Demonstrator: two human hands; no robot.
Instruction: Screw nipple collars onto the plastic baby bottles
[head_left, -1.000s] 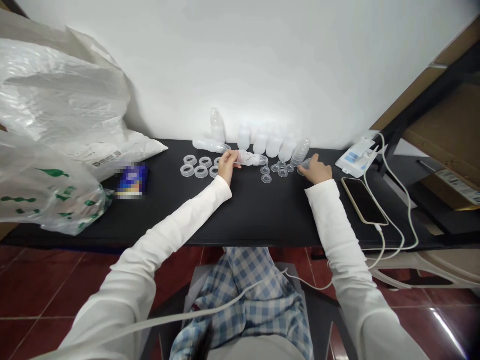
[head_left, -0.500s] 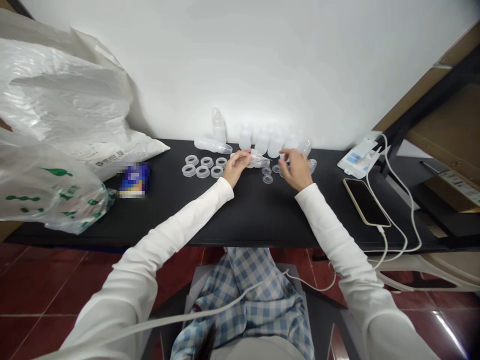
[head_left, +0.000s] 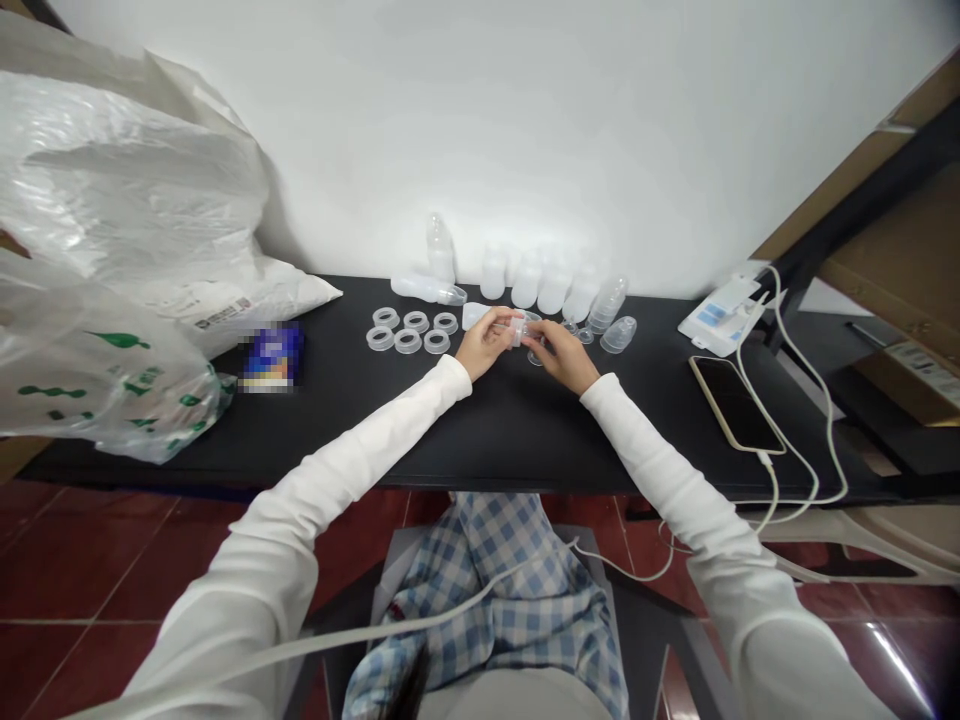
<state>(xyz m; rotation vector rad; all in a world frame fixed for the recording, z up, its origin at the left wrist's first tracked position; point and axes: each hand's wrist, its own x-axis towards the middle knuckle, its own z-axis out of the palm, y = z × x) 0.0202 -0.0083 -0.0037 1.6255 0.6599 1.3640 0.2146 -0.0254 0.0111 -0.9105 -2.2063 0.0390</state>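
Head view, only one. The left hand grips a clear plastic bottle lying sideways, fingers closed around its body, with the bottle held up just above the black table. The right hand is just beside the bottle's neck end, its fingers curled in and pinching a small clear piece there; exact finger contact is partly hidden. Holding the bottle in the air with both hands seems to give steady support from one side and fine control from the other.

Left of the held bottle: two rows of clear rings, laid flat and apart, probably so each is easy to pick up. Behind it: a row of upright clear bottles, with one lying bottle further left. Right of it: a clear dome cap, then a phone on a cable. Far left of it: plastic bags and a blue packet, blurred.
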